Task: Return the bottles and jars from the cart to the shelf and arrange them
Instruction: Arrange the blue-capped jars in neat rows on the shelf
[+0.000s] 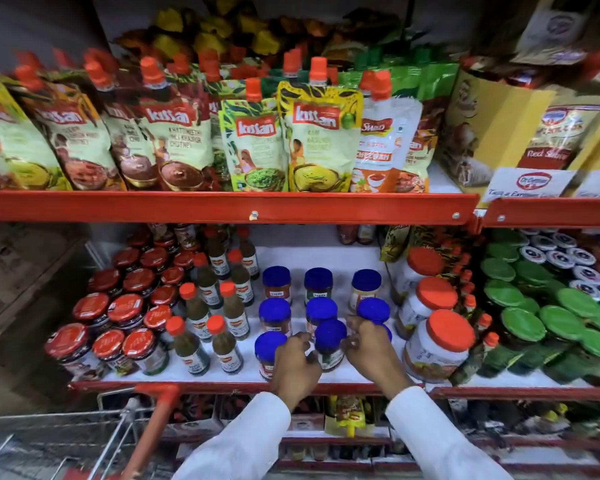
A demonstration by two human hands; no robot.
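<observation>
Several blue-lidded jars stand in three columns on the white middle shelf [326, 258]. My left hand [297, 367] is curled against the left side of the front middle blue-lidded jar [329, 341] and partly covers the front left jar [268, 348]. My right hand [373, 353] is closed over another blue-lidded jar [388, 332], of which only a sliver of lid shows; its thumb touches the middle jar. The cart [155, 420], with an orange handle and wire basket, is at the bottom left; its contents are hidden.
Orange-capped sauce bottles [222, 327] and red-lidded jars [125, 310] stand left of the blue jars. Big orange-lidded jars [437, 327] and green-lidded jars [541, 317] stand to the right. Kissan pouches [319, 140] fill the shelf above. The back of the middle shelf is bare.
</observation>
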